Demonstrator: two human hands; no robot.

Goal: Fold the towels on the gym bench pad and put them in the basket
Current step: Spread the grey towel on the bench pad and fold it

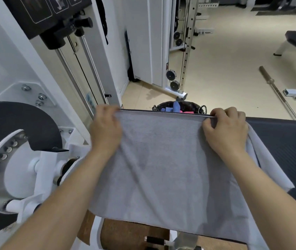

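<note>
The left hand (pixel 105 130) has its fingers curled over the far left corner of the grey towel (pixel 161 168), gripping the hem; the right hand (pixel 224 130) pinches the far right end of the same hem, knuckles bent, thumb tucked under the cloth. Between them the far edge runs straight and taut. The towel lies spread across the black bench (pixel 288 141) pad, creased in long soft folds, its near edge hanging over the pad's front and its right side bunched into a loose flap. Just beyond the towel's far edge stands the dark basket (pixel 196 106) on the floor, and inside it a blue cloth (pixel 176 106) and a pink one (pixel 188 111) show. Well to the right of the towel a steel barbell (pixel 277 92) lies on the pale floor. To the towel's left, close by, stands a white weight machine (pixel 35 159).
</note>
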